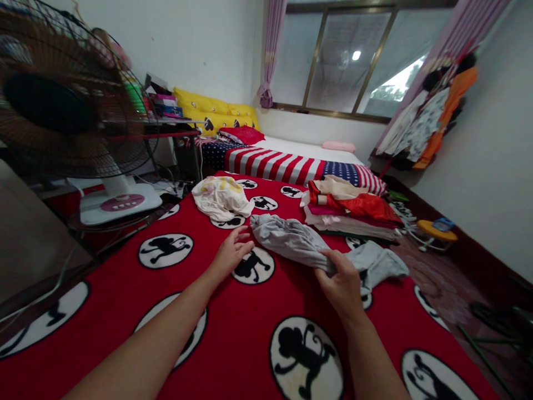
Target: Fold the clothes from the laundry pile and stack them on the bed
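A crumpled grey garment, long and narrow, stretches across the red blanket with black monkey figures in white ovals. My right hand grips its middle between thumb and fingers, and a loose end trails off to the right. Just left of the garment's other end, my left hand is open with fingers apart, holding nothing. A white garment with yellow print lies bunched beyond my left hand. Behind the grey garment, on the right, sits a stack of folded clothes topped by red and beige pieces.
An electric fan stands close on the left. Further back is a bed with a striped, starred cover and yellow cushions. Clothes hang on the right near the window. A yellow stool is on the floor.
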The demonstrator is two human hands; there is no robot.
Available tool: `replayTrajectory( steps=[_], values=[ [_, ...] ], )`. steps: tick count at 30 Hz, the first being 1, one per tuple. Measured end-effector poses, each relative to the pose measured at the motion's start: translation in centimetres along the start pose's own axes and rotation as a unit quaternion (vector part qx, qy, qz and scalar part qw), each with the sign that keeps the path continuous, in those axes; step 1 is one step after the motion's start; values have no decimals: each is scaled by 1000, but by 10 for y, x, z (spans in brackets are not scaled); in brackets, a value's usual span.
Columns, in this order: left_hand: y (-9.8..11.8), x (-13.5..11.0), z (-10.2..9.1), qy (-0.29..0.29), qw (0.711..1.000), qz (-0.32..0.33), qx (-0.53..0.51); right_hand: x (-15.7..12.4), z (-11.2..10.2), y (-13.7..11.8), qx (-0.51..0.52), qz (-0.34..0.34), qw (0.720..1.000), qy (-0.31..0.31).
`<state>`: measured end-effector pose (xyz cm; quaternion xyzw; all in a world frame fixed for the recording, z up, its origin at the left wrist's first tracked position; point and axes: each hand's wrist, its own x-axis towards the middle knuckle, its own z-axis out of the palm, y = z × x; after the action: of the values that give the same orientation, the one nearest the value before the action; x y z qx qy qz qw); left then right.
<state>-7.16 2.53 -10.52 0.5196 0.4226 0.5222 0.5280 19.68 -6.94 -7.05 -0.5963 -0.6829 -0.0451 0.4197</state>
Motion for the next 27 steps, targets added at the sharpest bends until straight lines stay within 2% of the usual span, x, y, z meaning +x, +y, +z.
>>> replayTrajectory(
  steps=[1,4,5,6,10,12,14,16,17,18,19,21,23,24,25,27],
  values=[
    [1,0,1,3,1000,-7,-14,1,-9,-7,42,-18,998,-35],
    [5,-1,2,3,999,-27,-41,1,-26,-25,104,-19,968,-227],
    [6,-2,2,-2,999,-30,-41,1,-27,-28,105,-1,958,-267],
    [7,-3,3,-8,999,-28,-37,1,-25,-29,103,23,956,-273],
    [7,-7,6,-57,997,25,35,-3,-5,-29,89,120,979,-141],
    [7,-10,8,-85,987,74,113,-5,5,-31,65,126,980,-142],
    [8,-13,10,-98,965,129,207,-7,10,-34,46,105,978,-175],
    [9,-16,11,-100,939,170,281,-7,11,-33,87,112,974,-174],
    [10,-17,12,-101,930,179,304,-6,9,-30,133,138,970,-148],
    [11,-18,12,-103,924,182,320,-4,7,-24,190,178,961,-96],
    [12,-18,12,-106,920,180,332,-1,4,-16,252,222,942,-23],
    [14,-18,13,-113,915,176,346,3,-1,4,334,285,886,149],
    [16,-19,14,-110,911,183,353,6,-4,21,347,300,846,272],
    [17,-19,14,-105,909,189,355,7,-5,26,335,295,844,297],
    [18,-19,15,-97,908,194,359,7,-5,28,313,285,855,300],
    [20,-19,14,-86,904,199,370,4,-3,19,259,251,894,265]
  ],
)
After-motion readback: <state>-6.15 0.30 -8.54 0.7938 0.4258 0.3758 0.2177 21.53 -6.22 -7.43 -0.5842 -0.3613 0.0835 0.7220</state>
